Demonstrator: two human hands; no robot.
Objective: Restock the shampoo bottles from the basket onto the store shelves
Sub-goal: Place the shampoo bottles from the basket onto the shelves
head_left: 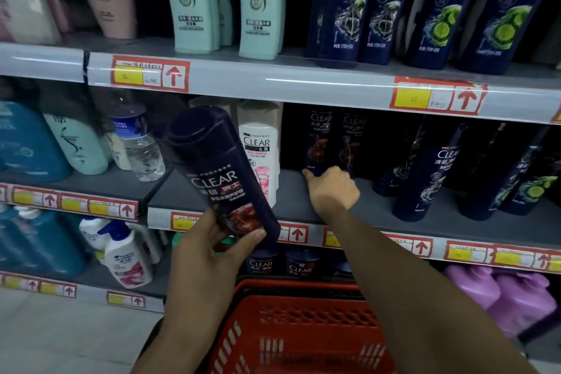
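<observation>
basket under us | left hand grips bottle | right hand clasps shelved bottle | risk: we jolt it, neighbour topples

A shop's hair-care aisle: tiered gray metal shelves carry front-facing rows of identical goods, among them dark-blue CLEAR shampoo bottles, mint-green bottles, white pump bottles and purple jugs. Along the shelf edges run clear strips holding red-and-yellow price labels, each with a red arrow pointing up to the stock above. A red plastic shopping basket shows in front of the shelving, beside a pale floor.
</observation>
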